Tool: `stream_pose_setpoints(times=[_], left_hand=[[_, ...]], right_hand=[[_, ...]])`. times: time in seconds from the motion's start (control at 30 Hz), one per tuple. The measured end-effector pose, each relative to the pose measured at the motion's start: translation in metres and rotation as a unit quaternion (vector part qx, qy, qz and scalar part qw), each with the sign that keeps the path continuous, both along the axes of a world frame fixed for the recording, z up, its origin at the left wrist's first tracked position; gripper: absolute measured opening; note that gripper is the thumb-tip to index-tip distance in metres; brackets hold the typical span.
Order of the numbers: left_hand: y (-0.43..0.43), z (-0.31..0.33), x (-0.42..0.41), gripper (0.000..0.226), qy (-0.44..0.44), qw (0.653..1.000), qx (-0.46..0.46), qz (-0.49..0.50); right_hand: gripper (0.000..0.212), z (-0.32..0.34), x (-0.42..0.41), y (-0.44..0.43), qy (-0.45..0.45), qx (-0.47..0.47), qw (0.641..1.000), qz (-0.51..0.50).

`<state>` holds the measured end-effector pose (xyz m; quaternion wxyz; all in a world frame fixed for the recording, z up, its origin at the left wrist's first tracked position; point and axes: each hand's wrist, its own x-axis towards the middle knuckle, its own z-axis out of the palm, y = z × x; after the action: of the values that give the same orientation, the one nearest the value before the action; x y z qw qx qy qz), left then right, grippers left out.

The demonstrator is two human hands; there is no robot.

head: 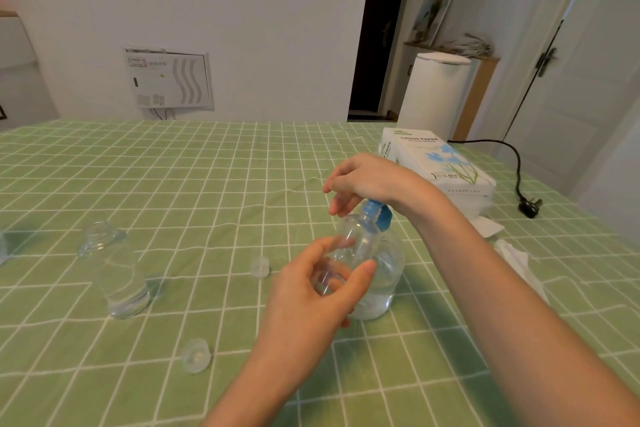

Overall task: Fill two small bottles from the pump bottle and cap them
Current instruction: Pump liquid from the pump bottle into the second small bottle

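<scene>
Tissue pack [436, 163], white, far right of table: top face reads "TISSUE PAPER" in dark capitals, above blue flower artwork. A smaller line directly under that heading is too fine to read. Print near the pack's front edge is blurred. The left side face carries vertical lettering, not legible. Wall panel [166, 80], white, behind the table: rows of small print and stickers, none readable.
</scene>
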<state>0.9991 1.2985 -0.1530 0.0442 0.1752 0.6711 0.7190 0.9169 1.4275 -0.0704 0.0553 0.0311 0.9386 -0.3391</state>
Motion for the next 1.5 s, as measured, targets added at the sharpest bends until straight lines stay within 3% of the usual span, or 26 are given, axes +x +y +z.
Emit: stream_pose_setpoints(times=[0.23,0.47,0.77,1.5], left_hand=[[0.0,0.004,0.001,0.029,0.0,1.0,-0.005,0.0],[0.0,0.005,0.0,0.025,0.001,1.0,-0.006,0.002],[-0.002,0.012,0.0,0.046,-0.007,1.0,-0.014,-0.005],[-0.002,0.001,-0.001,0.04,-0.017,1.0,-0.001,-0.008]], right_hand=[[0.023,0.008,-0.001,0.0,0.011,0.017,1.0,-0.004],[0.022,0.008,0.0,-0.001,-0.003,-0.01,1.0,0.001],[0.022,0.009,0.001,0.0,-0.015,-0.024,1.0,-0.007],[0.033,0.0,0.0,-0.001,-0.005,-0.014,1.0,-0.005]])
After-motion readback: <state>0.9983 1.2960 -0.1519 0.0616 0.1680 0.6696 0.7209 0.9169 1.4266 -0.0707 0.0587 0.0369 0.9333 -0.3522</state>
